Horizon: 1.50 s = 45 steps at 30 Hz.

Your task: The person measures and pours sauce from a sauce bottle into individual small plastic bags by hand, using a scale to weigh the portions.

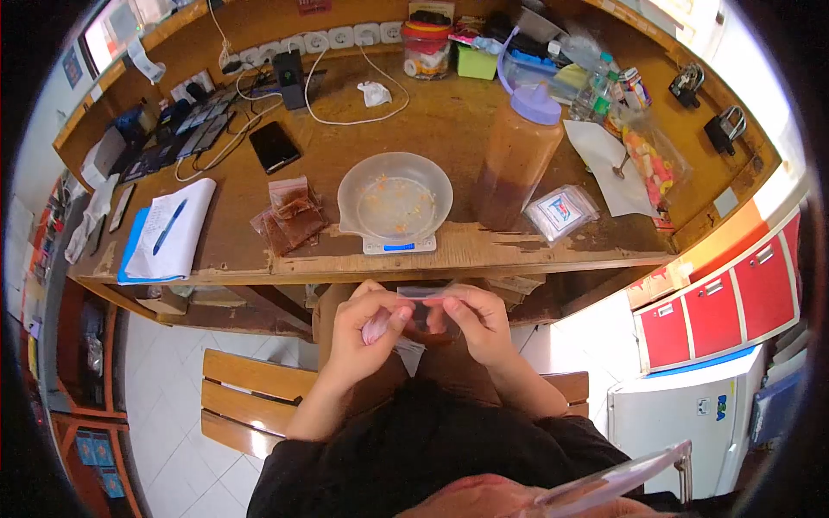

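Below the desk's front edge, both my hands hold a small clear zip bag (420,294) by its top. My left hand (367,332) pinches the bag's left end, and something pink shows under its fingers. At the right end, my right hand (475,321) grips the bag between thumb and finger. Reddish-brown matter shows low in the bag. On the desk ahead, a clear bowl (395,197) with orange crumbs sits on a white scale (399,245). Filled brown sachets (292,220) lie left of it. A squeeze bottle (515,155) of brown sauce stands to the right.
The wooden desk (345,129) also holds a notebook (177,229) with a pen, a black phone (274,146), a pack of bags (561,212), white paper (609,168), cables and a lidded jar (427,53). Red lockers (715,311) stand at the right.
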### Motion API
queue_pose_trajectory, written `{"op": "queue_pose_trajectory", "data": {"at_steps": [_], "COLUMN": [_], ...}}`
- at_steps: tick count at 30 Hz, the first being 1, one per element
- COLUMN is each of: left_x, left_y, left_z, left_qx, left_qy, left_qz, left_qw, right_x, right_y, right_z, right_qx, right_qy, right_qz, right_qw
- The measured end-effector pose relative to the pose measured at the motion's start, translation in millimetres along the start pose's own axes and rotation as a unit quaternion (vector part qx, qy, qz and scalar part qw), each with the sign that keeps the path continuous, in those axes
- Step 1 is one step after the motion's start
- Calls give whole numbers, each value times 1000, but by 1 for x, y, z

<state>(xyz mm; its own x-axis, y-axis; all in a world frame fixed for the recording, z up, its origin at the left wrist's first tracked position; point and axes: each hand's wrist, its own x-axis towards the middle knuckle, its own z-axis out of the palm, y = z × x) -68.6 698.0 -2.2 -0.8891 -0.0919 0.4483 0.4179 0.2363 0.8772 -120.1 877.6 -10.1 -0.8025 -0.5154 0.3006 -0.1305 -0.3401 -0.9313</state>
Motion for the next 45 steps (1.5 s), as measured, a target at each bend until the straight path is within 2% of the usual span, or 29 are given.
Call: {"op": "queue_pose_trajectory", "data": {"at_steps": [1, 3, 4, 5, 6, 8, 9, 14, 18, 20, 22, 24, 25, 26, 27, 28, 29, 30, 31, 32, 33, 34, 35, 36, 38, 39, 43, 45], "left_x": [-1, 0, 0, 0, 0, -3, -5, -11, -9, -2, 15, 48, 60, 73, 78, 73, 62, 46, 29, 11, -2, -13, -25, -33, -40, -41, -40, -37], "left_y": [-2, -8, -9, -9, -9, -9, -9, 1, 5, 5, 0, -14, -27, -34, -39, -42, -26, -17, -16, -15, -25, -38, -42, -46, -57, -61, -65, -67], "left_z": [-1, -5, -7, -9, -11, -7, -6, -12, -28, -52, -78, -106, -113, -114, -114, -110, -92, -75, -60, -47, -31, -16, -2, 6, 9, 11, 3, 3], "left_qx": [2, 17, 20, 54, 88, 126, 160, 252, 246, 240, 172, 160, 160, 303, 435, 433, 305, 169, 83, -5, -146, -283, -326, -368, -398, -427, -398, -279], "left_qy": [3, -48, -43, -53, -63, -62, -66, -59, -36, 76, 186, 244, 244, 295, 337, 341, 258, 164, 61, -43, -113, -179, -172, -164, -178, -189, -206, -170], "left_qz": [-2, 56, 56, 93, 129, 149, 168, 186, 194, 173, 32, -95, -98, 11, 121, 124, 126, 120, 52, -17, -71, -123, -175, -226, -242, -256, -281, -211], "left_qw": [1000, 997, 997, 993, 986, 979, 971, 948, 949, 952, 967, 952, 951, 906, 826, 825, 908, 964, 993, 999, 980, 934, 913, 887, 867, 846, 848, 921], "right_x": [-2, -3, -4, -4, -2, 0, 1, -1, 5, 4, 6, 3, 1, -2, -2, 0, 2, 0, -4, -2, 3, 5, 5, 3, 0, -2, -5, -3], "right_y": [0, 1, 2, 4, 5, 8, 8, 8, 15, 22, 23, 23, 23, 23, 22, 22, 23, 24, 24, 22, 19, 15, 13, 19, 35, 35, 40, 38], "right_z": [-1, -2, -3, -3, -1, 3, 5, 6, -1, -9, -14, -15, -13, -10, -7, -3, 3, 7, 3, 4, 7, 9, 9, 7, 1, -2, -7, -9], "right_qx": [-20, -38, -97, -155, -152, -203, -200, -279, -265, -193, -180, -209, -208, -224, -242, -244, -226, -206, -254, -253, -296, -338, -343, -344, -316, -330, -349, -376], "right_qy": [-17, -39, -36, -34, -39, -35, -37, -2, -43, 19, 38, 29, 27, 19, 10, 8, 24, 43, -1, 2, -26, -55, -86, -83, -146, -157, -138, -91], "right_qz": [6, 10, -1, -14, -15, -110, -111, -121, -164, -122, -128, -104, -101, -91, -83, -87, -142, -192, -185, -184, -236, -287, -239, -241, -120, -109, -134, -157], "right_qw": [1000, 998, 995, 987, 987, 972, 973, 953, 949, 973, 975, 972, 972, 970, 967, 966, 963, 958, 949, 950, 925, 895, 904, 904, 930, 924, 917, 909]}}
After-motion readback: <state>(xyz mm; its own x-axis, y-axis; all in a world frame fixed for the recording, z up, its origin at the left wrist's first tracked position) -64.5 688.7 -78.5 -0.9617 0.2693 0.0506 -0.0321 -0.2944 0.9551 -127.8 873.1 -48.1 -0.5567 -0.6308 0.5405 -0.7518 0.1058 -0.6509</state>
